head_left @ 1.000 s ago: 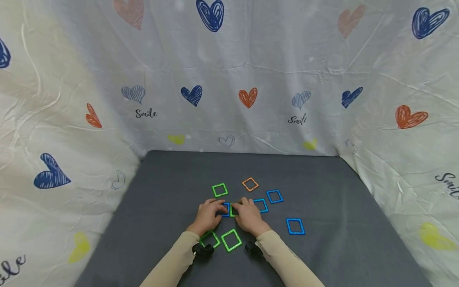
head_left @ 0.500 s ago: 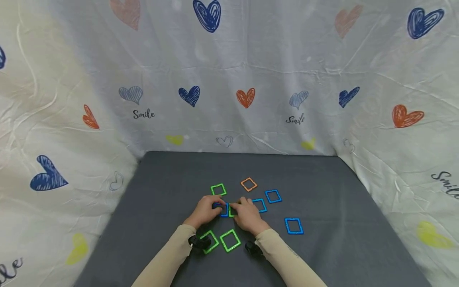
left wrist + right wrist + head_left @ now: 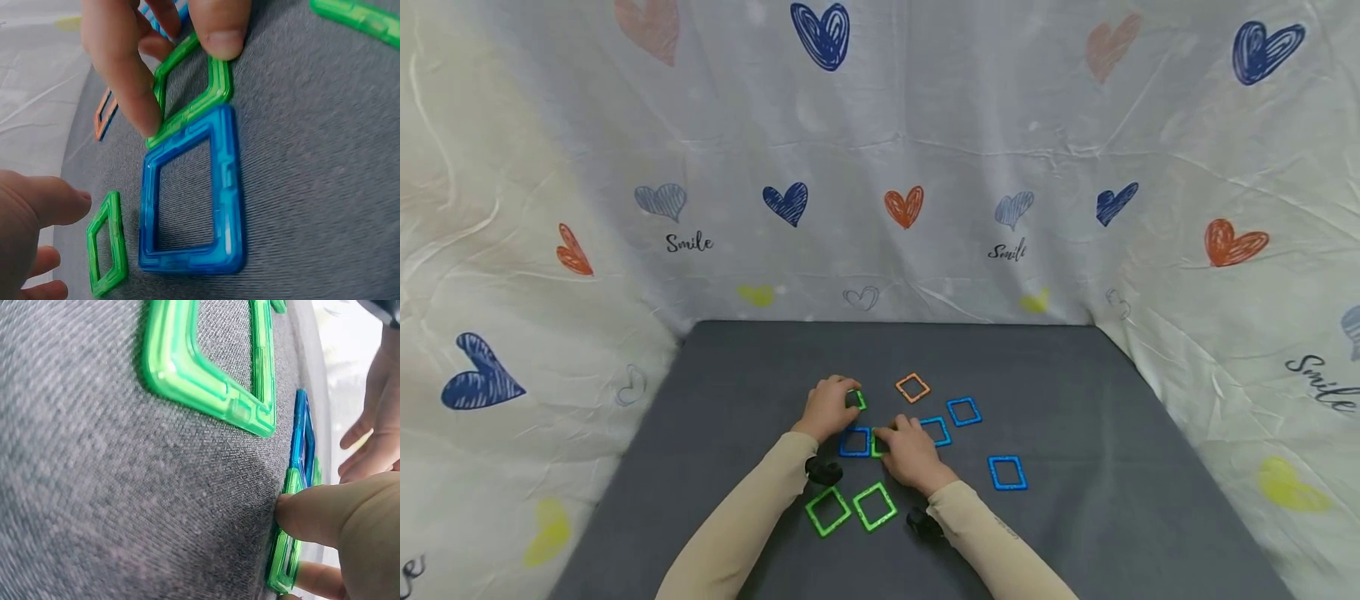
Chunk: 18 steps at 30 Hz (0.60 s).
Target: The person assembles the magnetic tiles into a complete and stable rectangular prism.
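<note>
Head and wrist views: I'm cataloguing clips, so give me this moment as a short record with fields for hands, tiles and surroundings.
Left hand: at the far green tile, contact unclear
Right hand: grips the inner green tile between thumb and fingers
Tiles meeting: inner green tile edge to edge with a blue tile
Other tiles: two near green tiles, three more blue tiles, one orange tile
Tile shape: open square frames
Surface: grey tabletop
Backdrop: pale curtain printed with hearts
</note>
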Each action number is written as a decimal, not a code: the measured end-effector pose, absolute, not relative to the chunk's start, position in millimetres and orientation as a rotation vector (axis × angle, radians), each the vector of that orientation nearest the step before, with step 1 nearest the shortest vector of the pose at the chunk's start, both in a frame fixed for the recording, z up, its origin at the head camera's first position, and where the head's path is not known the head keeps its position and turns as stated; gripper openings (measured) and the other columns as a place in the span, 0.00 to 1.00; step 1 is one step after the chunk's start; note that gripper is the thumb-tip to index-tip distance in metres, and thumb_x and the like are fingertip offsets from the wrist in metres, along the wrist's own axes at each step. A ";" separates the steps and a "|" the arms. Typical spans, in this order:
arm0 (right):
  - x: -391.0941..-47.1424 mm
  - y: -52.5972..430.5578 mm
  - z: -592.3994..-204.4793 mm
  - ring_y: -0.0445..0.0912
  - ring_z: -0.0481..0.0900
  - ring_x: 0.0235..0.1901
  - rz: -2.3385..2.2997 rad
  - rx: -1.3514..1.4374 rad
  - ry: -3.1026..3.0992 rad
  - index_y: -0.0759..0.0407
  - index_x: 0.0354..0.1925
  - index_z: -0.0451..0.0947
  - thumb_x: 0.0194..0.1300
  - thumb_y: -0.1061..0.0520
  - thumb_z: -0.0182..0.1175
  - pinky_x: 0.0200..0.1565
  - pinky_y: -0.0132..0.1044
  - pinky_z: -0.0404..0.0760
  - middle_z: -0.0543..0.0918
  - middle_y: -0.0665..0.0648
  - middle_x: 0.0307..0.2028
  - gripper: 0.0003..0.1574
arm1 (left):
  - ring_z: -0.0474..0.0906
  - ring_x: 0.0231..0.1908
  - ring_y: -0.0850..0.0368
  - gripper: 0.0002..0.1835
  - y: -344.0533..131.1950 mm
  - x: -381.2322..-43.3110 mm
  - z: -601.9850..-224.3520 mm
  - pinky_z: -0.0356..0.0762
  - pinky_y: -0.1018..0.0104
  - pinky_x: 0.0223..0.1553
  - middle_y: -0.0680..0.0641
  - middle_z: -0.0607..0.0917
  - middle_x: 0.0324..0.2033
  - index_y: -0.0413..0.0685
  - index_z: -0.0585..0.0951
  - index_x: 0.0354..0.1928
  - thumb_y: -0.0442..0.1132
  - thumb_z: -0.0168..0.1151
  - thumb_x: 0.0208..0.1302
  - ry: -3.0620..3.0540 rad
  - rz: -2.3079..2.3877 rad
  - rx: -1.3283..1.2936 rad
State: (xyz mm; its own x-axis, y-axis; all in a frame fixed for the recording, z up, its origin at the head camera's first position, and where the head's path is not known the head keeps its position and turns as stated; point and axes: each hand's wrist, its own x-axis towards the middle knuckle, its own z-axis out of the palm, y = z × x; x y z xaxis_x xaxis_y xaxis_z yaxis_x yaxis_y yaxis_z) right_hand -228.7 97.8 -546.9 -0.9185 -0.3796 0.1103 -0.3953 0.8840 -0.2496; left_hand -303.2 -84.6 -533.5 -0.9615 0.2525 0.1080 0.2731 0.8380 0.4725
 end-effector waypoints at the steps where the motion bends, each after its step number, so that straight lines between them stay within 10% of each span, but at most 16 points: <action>1: -229.0 97.6 -546.7 0.50 0.71 0.38 0.415 0.617 -2.995 0.51 0.59 0.84 0.65 0.59 0.67 0.38 0.44 0.76 0.78 0.58 0.46 0.23 | 0.78 0.57 0.36 0.20 -83.9 -305.4 -533.6 0.76 0.37 0.57 0.37 0.81 0.59 0.50 0.85 0.57 0.37 0.70 0.62 -2.985 -0.747 -0.433; 18: -226.1 99.2 -543.6 0.50 0.71 0.37 0.448 0.628 -2.959 0.52 0.58 0.84 0.64 0.60 0.67 0.37 0.44 0.76 0.79 0.58 0.45 0.23 | 0.75 0.61 0.33 0.21 -72.4 -309.3 -537.8 0.76 0.37 0.59 0.35 0.79 0.63 0.49 0.84 0.60 0.38 0.68 0.65 -3.130 -0.565 -0.506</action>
State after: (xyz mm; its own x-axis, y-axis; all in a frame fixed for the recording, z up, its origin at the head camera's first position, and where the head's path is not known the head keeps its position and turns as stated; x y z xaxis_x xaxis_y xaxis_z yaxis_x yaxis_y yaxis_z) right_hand -226.1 99.2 -543.6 -0.9124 -0.3844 0.1406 -0.4088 0.8730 -0.2661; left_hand -309.3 -72.4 -537.8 -0.9476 0.3186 -0.0218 0.2908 0.8892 0.3531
